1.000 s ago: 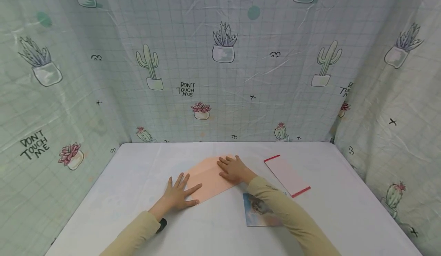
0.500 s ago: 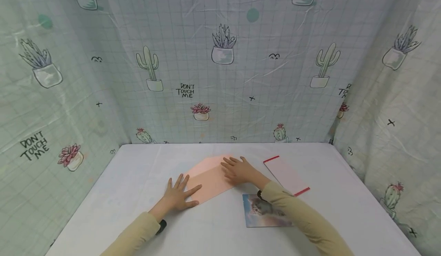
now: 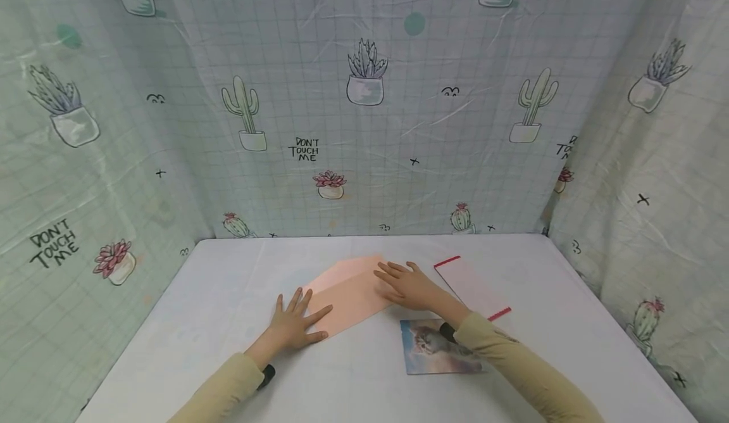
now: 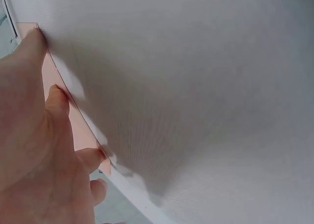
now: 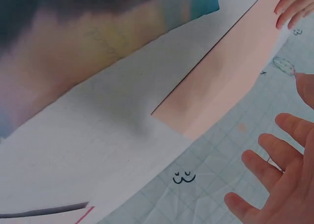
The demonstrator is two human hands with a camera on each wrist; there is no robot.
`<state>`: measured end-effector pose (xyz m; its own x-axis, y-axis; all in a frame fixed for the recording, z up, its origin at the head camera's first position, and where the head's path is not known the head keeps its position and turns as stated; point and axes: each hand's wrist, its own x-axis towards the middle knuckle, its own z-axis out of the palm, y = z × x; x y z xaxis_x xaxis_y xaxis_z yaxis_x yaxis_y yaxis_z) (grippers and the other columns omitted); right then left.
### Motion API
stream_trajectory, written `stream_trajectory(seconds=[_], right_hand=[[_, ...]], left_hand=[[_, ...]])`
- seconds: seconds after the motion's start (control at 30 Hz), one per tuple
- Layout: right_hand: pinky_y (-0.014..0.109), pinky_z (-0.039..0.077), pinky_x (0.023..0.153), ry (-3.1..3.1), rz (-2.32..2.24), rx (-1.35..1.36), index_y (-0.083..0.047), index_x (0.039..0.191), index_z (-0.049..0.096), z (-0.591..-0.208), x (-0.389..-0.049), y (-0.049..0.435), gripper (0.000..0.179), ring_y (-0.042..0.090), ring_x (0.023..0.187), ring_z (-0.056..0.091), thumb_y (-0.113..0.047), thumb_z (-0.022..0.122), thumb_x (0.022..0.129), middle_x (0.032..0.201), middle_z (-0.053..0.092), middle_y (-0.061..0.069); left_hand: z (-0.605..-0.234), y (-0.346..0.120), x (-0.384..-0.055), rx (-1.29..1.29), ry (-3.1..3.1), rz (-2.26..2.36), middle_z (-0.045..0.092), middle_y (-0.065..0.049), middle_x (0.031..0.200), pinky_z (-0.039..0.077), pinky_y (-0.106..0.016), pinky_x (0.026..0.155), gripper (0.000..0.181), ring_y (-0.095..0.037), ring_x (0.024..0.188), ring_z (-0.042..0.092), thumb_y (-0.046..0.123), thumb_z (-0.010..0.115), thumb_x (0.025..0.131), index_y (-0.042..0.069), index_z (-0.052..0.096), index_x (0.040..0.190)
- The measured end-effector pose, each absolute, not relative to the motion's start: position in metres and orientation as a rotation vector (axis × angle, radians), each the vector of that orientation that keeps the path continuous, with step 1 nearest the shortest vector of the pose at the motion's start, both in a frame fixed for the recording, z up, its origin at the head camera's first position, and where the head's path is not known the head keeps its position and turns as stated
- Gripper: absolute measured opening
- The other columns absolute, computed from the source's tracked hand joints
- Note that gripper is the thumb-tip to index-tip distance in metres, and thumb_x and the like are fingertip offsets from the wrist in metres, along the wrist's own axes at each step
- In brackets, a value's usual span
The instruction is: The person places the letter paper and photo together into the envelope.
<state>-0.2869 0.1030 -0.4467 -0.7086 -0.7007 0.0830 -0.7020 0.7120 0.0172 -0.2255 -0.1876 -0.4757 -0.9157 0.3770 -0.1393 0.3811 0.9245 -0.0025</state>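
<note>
A peach envelope point(image 3: 348, 306) lies on the table with its lighter flap point(image 3: 336, 275) folded out on the far side. My left hand point(image 3: 289, 327) rests on the envelope's left end with its fingers spread. In the left wrist view, the fingertips of my left hand point(image 4: 34, 130) touch the paper along its edge. Over the right end is my right hand point(image 3: 412, 287), its fingers extended. The right wrist view puts the fingers of my right hand point(image 5: 282, 172) apart from the envelope point(image 5: 216, 69), gripping nothing.
A card with a kitten picture point(image 3: 421, 350) lies under my right forearm, which partly covers it. Right of the hand is a pale pink rectangle with red ends point(image 3: 473, 287). A cactus-print curtain point(image 3: 370, 151) surrounds the white table point(image 3: 228, 296) at the back and sides.
My right hand has drawn back rightward across the envelope and appears to have come off it. More of the envelope's right part and the kitten card now shows. The left hand has stayed put.
</note>
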Motion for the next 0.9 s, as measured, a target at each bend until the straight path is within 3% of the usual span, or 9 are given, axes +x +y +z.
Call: stream_trajectory(seconds=[0.3,0.9], right_hand=[[0.054,0.035,0.096,-2.704,0.010,1.208,-0.013,0.136,0.037,-0.450,-0.269,0.126,0.053,0.026,0.126,0.040,-0.035,0.052,0.089,0.139,0.040,0.009],[0.054,0.036,0.094,-2.596,-0.024,1.204,-0.013,0.130,0.046,-0.457,-0.251,0.166,0.050,0.025,0.119,0.048,-0.035,0.056,0.086,0.131,0.050,0.010]], left_hand=[[-0.475,-0.186,-0.221,0.586,2.971,-0.042,0.024,-0.016,0.146,0.011,-0.067,0.100,0.057,-0.040,0.136,0.015,0.056,0.044,0.085,0.031,0.034,0.136],[-0.480,-0.181,-0.220,0.607,3.026,-0.035,0.032,-0.014,0.143,0.013,-0.067,0.100,0.053,-0.039,0.135,0.017,0.051,0.044,0.087,0.028,0.038,0.135]])
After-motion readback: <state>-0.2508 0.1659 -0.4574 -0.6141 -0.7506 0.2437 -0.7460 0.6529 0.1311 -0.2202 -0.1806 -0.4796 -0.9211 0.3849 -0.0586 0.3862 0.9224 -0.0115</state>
